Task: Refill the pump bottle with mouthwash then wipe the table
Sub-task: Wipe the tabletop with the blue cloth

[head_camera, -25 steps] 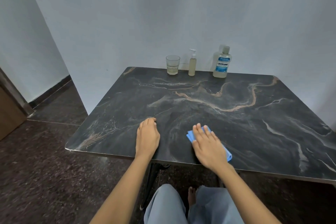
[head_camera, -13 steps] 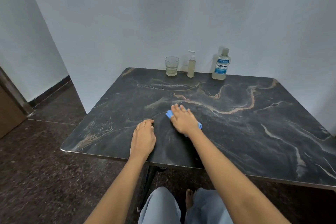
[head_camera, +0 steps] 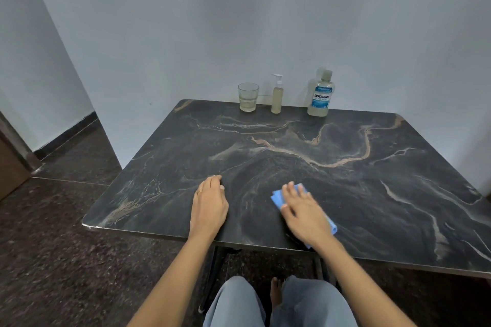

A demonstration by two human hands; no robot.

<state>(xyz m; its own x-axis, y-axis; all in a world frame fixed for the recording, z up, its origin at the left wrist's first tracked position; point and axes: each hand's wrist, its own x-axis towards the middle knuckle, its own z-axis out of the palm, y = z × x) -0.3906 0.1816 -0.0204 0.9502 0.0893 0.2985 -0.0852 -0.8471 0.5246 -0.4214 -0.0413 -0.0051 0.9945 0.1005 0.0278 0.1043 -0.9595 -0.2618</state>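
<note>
In the head view, most of the blue cloth (head_camera: 277,198) lay hidden under the right hand (head_camera: 303,210). Only one corner showed beside the fingers, and a narrow strip showed past the wrist, close to the near edge of the table (head_camera: 345,194). The hand was slightly blurred, so its fingertips were hard to make out. The table's near right corner was cut off by the frame, and both forearms ran out at the bottom.

The cloth lay flat on the top, around the middle of the near edge, its long axis running aslant from far left to near right. The pump bottle (head_camera: 277,95) stood upright at the far edge, its nozzle pointing left toward the glass (head_camera: 248,97) just beside it. The mouthwash bottle (head_camera: 321,95) stood upright to its right, cap on, label facing the person. All three held pale liquid.

The right hand lay palm down on the cloth, its fingers straight and a little spread, aimed toward the far edge and pressing the cloth to the top. The left hand (head_camera: 210,207) rested palm down on the bare top, apart from the cloth on its left. Its fingers were together, the tips bent onto the surface, and they held nothing. A thin ring (head_camera: 199,192) showed on one finger. Below the near edge were grey trousers (head_camera: 292,305) and a bare foot (head_camera: 276,292).
</note>
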